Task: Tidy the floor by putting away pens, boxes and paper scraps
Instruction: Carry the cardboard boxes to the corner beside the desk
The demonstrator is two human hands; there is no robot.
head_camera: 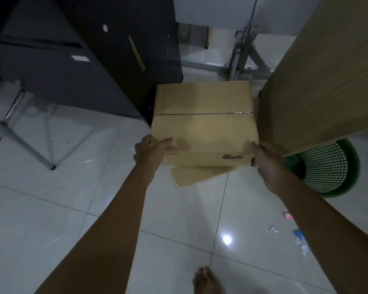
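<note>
1. Both hands clamp a taped cardboard box (203, 122): the left hand (150, 150) grips its near-left corner, the right hand (268, 164) its near-right corner.
2. The box sits at 12 o'clock from the person, between a dark cabinet (83, 60) and a wooden panel (323, 81).
3. A second piece of cardboard (194, 175) pokes out beneath it.
4. A green basket (329, 168) stands at 2 o'clock.
5. Paper scraps (300, 236) lie on the tiled floor (51, 209) at 4 o'clock.

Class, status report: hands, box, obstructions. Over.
Left hand and right hand grip cardboard box at near corners. Second box beneath. Paper scraps on floor at right.
</note>
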